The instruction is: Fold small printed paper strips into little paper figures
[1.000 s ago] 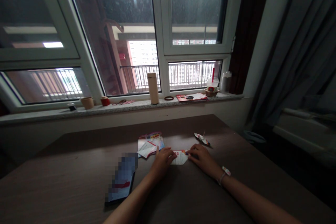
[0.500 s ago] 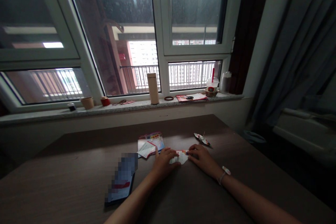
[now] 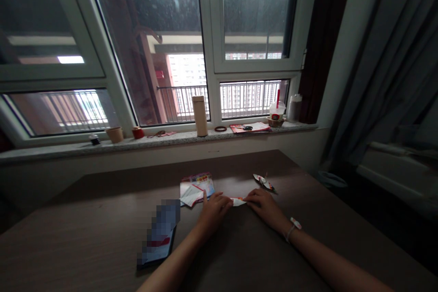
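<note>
A small folded piece of printed paper (image 3: 238, 201), white with red and orange along its upper edge, lies between my hands on the brown table. My left hand (image 3: 215, 210) has its fingers closed on the paper's left end, and its thumb side hides part of it. At the right end, the fingertips of my right hand (image 3: 263, 204) pinch the paper. Beyond my right hand sits a folded paper figure (image 3: 264, 182) with pointed ends. Just past my left hand lie a loose white paper piece (image 3: 192, 195) and colourful printed sheets (image 3: 201, 179).
A phone or tablet with a blurred screen (image 3: 159, 237) is left of my left forearm. On the windowsill stand a beige flask (image 3: 200, 116), a paper cup (image 3: 115, 134), scissors (image 3: 247, 128) on printed sheets and a drink cup with red straw (image 3: 277, 112).
The paper between my hands now shows as a narrower strip; its lower part has been folded up. My left fingers have drawn together on it, while my right hand has barely moved.
</note>
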The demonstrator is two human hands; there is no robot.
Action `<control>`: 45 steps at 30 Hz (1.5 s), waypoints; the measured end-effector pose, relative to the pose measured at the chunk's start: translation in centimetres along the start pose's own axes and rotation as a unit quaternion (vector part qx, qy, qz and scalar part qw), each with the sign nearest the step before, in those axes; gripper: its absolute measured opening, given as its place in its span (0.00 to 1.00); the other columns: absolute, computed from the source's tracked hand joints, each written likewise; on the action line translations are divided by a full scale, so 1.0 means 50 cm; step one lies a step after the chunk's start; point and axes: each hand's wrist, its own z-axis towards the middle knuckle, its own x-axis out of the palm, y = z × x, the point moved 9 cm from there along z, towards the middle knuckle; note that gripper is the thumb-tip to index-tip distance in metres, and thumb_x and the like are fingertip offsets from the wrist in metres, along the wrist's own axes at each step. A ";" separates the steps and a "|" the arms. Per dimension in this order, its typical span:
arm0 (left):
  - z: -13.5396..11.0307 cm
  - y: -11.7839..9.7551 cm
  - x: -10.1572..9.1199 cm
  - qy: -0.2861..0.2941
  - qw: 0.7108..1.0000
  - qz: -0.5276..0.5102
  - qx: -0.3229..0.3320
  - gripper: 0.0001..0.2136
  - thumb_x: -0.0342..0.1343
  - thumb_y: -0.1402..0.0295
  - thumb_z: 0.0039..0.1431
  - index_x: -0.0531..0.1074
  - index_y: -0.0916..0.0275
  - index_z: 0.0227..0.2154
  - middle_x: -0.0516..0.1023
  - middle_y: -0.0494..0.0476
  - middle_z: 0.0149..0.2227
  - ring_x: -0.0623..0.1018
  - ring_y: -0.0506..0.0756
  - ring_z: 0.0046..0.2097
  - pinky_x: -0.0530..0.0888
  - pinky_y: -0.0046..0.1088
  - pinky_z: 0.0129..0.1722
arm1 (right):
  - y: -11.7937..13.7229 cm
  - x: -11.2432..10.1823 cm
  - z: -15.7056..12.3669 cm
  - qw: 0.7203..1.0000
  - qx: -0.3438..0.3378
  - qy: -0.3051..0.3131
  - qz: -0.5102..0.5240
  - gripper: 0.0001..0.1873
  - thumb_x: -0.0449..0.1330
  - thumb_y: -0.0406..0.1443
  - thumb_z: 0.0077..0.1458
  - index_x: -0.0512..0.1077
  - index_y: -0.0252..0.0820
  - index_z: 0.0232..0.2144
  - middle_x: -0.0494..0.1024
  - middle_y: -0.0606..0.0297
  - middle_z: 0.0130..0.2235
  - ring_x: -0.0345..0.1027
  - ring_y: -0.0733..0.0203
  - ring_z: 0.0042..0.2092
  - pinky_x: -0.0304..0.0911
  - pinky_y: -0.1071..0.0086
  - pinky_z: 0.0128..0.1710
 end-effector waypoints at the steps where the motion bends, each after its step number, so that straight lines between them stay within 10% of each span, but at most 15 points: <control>1: 0.000 0.000 -0.006 -0.011 1.000 -0.003 -0.003 0.13 0.45 0.62 0.67 0.75 0.52 0.44 0.78 0.54 0.50 0.68 0.60 0.59 0.40 0.59 0.64 | 0.001 -0.002 0.001 1.000 0.001 -0.001 0.004 0.11 0.55 0.37 0.59 0.79 0.47 0.39 0.77 0.60 0.41 0.68 0.57 0.45 0.60 0.62 0.50; 11: 0.001 0.024 -0.019 -0.074 0.997 0.002 -0.031 0.26 0.50 0.70 0.60 0.57 0.52 0.61 0.71 0.59 0.56 0.68 0.59 0.59 0.45 0.59 0.63 | -0.055 -0.013 0.001 0.993 0.064 -0.064 0.070 0.15 0.54 0.39 0.58 0.76 0.40 0.43 0.77 0.57 0.42 0.69 0.55 0.46 0.61 0.62 0.51; 18: -0.001 0.023 0.004 -0.029 0.997 0.061 -0.027 0.15 0.57 0.70 0.56 0.74 0.51 0.47 0.60 0.60 0.64 0.61 0.67 0.63 0.47 0.65 0.60 | -0.057 -0.005 0.002 0.996 0.076 -0.040 0.034 0.15 0.56 0.36 0.55 0.74 0.41 0.45 0.76 0.59 0.40 0.68 0.56 0.44 0.62 0.62 0.49; 45: -0.005 0.009 0.014 -0.008 0.999 0.039 0.009 0.11 0.54 0.62 0.60 0.76 0.49 0.45 0.73 0.56 0.52 0.64 0.63 0.58 0.45 0.62 0.61 | 0.013 -0.010 -0.005 0.998 0.011 -0.007 -0.061 0.11 0.54 0.36 0.58 0.77 0.45 0.36 0.74 0.60 0.42 0.64 0.55 0.49 0.58 0.61 0.53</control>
